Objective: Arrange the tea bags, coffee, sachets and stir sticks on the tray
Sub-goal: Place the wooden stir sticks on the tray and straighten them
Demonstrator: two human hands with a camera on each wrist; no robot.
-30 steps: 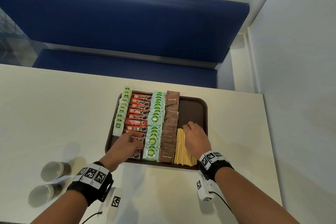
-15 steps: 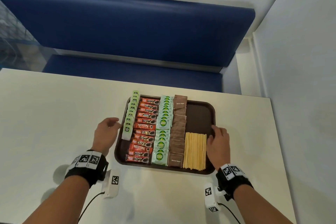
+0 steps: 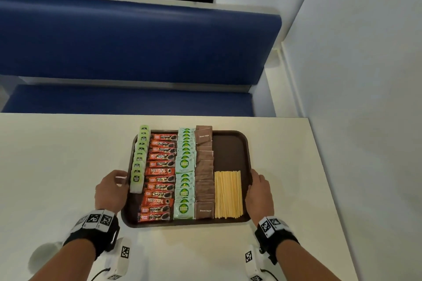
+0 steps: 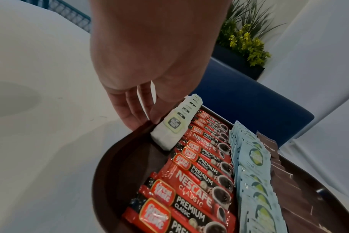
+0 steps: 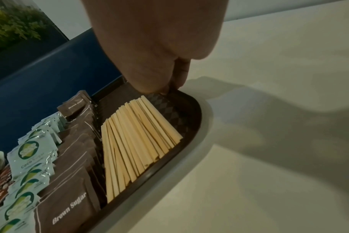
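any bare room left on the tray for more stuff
One free patch on the tray: its far right corner, bordered by the brown sugar sachets and the stir sticks. Everywhere else is packed.

One tray (image 3: 230, 143) holds twelve coffee sticks (image 3: 159, 178), nine tea bags (image 3: 139, 162), many stir sticks (image 3: 228, 194).

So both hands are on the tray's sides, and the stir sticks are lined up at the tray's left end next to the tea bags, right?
Not quite. The stir sticks lie at the tray's right end, beside the brown sugar sachets; the head view shows it. The left hand and right hand do grip the sides.
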